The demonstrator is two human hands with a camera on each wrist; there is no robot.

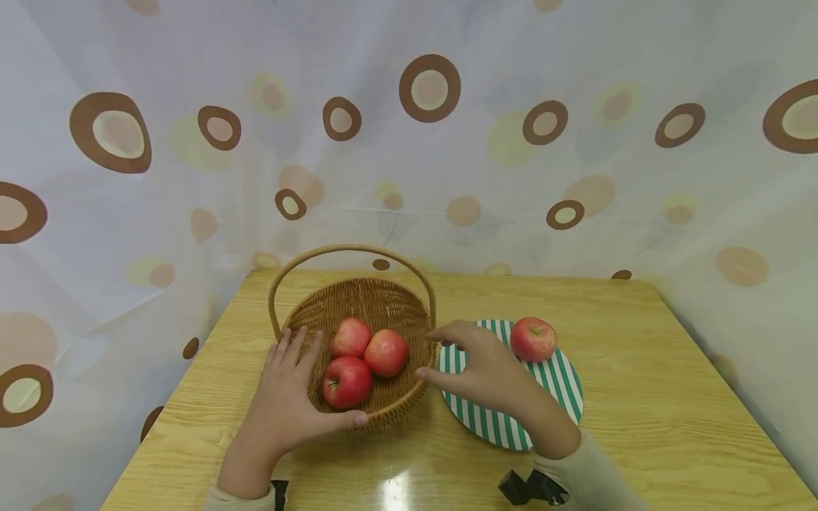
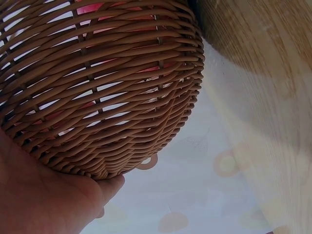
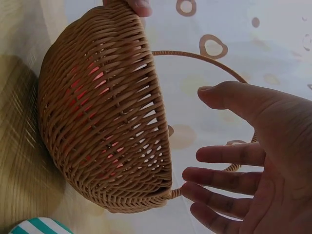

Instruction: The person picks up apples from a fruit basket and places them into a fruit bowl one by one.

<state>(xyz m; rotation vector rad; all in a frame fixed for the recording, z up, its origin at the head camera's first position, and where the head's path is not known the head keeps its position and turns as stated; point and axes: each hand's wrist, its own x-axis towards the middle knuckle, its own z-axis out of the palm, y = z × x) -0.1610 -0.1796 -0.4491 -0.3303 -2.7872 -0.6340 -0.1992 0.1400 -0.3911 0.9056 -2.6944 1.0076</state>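
Observation:
A brown wicker basket (image 1: 364, 294) with an arched handle (image 1: 353, 248) stands on the table, holding three red apples: one at the back (image 1: 351, 337), one at right (image 1: 386, 353) and one in front (image 1: 346, 382). My left hand (image 1: 287, 401) rests on its left rim, fingers spread, thumb along the near rim. In the left wrist view, the palm (image 2: 44, 200) lies against the woven side. Beside the right rim is my right hand (image 1: 488, 369), its fingers loosely extended. The right wrist view shows that hand (image 3: 273, 146) apart from the basket wall (image 3: 107, 112), holding nothing.
Right of the basket lies a round green-and-white striped mat (image 1: 488, 422), partly under my right forearm. Another red apple (image 1: 533, 339) sits on its far right part. The wooden table (image 1: 639, 397) meets a patterned cloth backdrop (image 1: 486, 163) behind and at both sides.

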